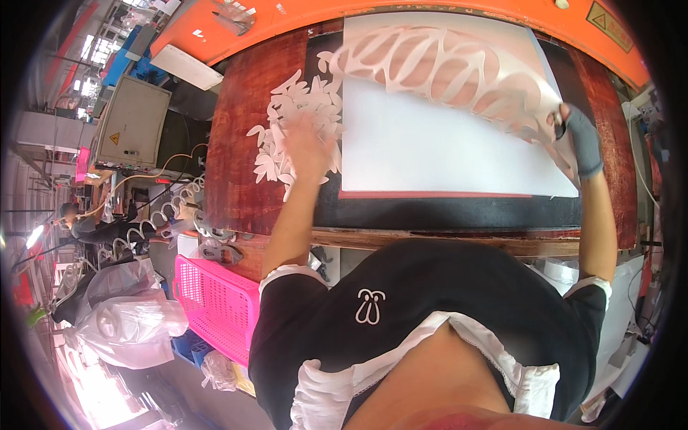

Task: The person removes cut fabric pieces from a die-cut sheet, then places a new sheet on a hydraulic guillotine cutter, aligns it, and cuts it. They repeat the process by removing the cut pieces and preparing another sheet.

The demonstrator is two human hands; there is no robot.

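Note:
My right hand [584, 140], in a grey fingerless glove, is closed on the right end of a thin pale pinkish sheet with cut-out holes [466, 64]. The sheet arches leftward over a white board [444, 143], its far part smeared by motion. My left hand [309, 143] is over a heap of small white curved cut pieces [269, 158] left of the board; its fingers are blurred, so I cannot tell whether they grip any. Some pieces touch the far left end of the sheet.
An orange machine beam [201, 36] runs along the back of the reddish-brown worktable [240, 129]. A black mat [387, 213] lies under the board. At lower left are a pink plastic basket [215, 304] and clear plastic bags [136, 326]; a grey cabinet [134, 122] stands left.

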